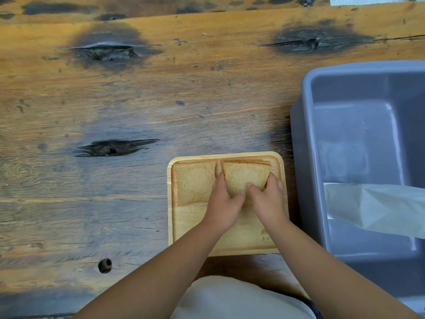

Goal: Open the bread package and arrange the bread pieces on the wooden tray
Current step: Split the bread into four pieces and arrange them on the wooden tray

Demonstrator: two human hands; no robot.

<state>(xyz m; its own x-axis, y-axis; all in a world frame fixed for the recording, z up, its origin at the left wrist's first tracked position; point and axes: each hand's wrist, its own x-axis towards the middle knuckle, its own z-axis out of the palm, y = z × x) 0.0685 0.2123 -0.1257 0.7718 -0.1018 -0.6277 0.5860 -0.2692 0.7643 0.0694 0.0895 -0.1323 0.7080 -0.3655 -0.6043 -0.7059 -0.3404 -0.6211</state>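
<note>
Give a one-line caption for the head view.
Both hands, left hand and right hand, set a second bread slice on the wooden tray.

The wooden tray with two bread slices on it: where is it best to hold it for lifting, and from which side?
Probably grip the wooden tray by its raised rim on the two opposite side edges, coming in from left and right. The left hand and right hand rest on the right slice; the left slice lies loose, so keep the tray level.

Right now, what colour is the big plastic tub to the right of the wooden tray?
Grey-blue plastic tub, clearest in the head view.
</note>
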